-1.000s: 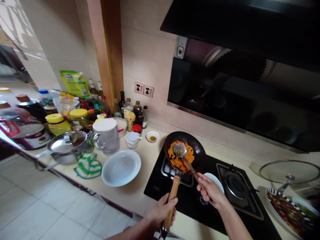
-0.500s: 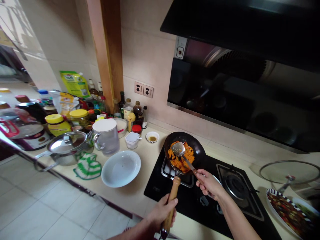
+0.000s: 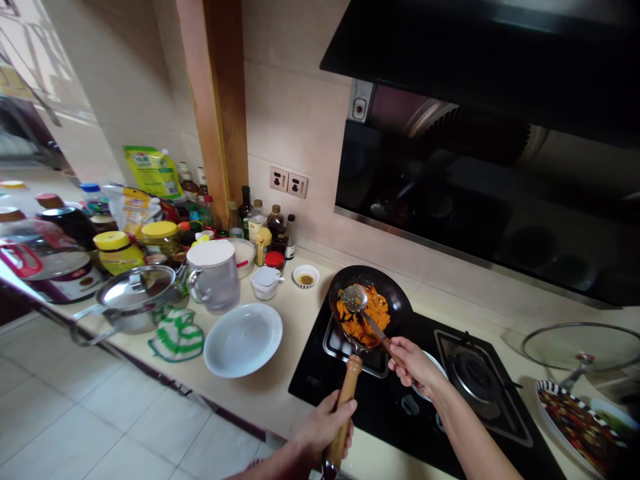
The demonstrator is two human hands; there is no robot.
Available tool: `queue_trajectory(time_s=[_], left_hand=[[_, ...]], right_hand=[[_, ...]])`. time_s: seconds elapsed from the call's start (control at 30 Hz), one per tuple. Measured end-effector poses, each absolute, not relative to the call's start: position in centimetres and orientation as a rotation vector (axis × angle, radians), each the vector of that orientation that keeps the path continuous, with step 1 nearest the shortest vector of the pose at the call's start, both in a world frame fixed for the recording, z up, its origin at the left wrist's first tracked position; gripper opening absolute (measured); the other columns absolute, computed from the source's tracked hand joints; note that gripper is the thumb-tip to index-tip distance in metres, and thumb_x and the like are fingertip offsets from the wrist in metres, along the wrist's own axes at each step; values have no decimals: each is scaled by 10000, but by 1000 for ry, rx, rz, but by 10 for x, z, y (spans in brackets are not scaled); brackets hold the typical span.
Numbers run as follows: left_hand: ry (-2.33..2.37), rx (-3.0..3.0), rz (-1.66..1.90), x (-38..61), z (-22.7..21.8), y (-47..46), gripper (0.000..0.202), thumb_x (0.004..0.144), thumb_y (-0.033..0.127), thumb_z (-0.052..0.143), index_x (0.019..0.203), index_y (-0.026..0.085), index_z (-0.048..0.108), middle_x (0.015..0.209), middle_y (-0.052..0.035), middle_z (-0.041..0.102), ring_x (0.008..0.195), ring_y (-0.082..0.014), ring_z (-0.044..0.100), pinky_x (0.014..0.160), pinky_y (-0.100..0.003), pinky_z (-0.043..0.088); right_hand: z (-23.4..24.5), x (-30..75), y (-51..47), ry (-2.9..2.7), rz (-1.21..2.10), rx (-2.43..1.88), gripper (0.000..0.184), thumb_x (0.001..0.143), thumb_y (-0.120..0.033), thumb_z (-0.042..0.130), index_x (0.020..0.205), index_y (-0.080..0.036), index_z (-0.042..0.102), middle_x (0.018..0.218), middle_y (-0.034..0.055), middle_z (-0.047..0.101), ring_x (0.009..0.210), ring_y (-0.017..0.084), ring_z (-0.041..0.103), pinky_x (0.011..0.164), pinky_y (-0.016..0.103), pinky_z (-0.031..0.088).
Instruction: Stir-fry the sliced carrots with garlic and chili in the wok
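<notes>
A black wok (image 3: 399,303) sits on the left burner of the stove, with orange sliced food (image 3: 376,309) in it. My left hand (image 3: 327,427) is closed around the wok's wooden handle (image 3: 347,393), which points toward me. In my right hand (image 3: 413,365) is the wooden grip of a metal spatula (image 3: 373,325). Its blade rests among the orange pieces at the left of the wok. Part of a white plate (image 3: 434,363) shows behind my right hand, mostly covered by it.
Left of the stove stand a white plate (image 3: 243,340), a green-striped cloth (image 3: 176,337), a lidded pot (image 3: 137,310), a pitcher (image 3: 220,283) and several bottles and jars. A small bowl (image 3: 305,276) is near the wok. At right are a glass lid (image 3: 583,347) and a filled dish (image 3: 575,420).
The spatula's blade has turned and shifted slightly left and down within the wok. My left hand keeps its grip on the handle. The view has moved very slightly.
</notes>
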State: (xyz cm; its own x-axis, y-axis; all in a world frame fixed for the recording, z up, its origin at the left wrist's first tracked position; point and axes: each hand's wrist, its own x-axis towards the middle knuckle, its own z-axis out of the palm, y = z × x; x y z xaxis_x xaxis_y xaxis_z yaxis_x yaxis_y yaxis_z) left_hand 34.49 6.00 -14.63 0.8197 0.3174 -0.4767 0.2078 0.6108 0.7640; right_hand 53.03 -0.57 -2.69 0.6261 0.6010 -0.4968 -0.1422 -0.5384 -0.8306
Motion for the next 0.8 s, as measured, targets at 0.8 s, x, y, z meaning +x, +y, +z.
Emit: queue_trajectory(time_s=[0.8], left_hand=[[655, 915, 56, 345, -145, 60, 604, 582, 669, 647, 890, 225, 377, 534, 71, 514, 404, -81, 465, 375, -192, 343]], right_hand=[[-21, 534, -2, -517, 882, -2113, 181, 893, -275, 383, 1048, -192, 426, 441, -68, 497, 315, 65, 348, 284, 138, 240]])
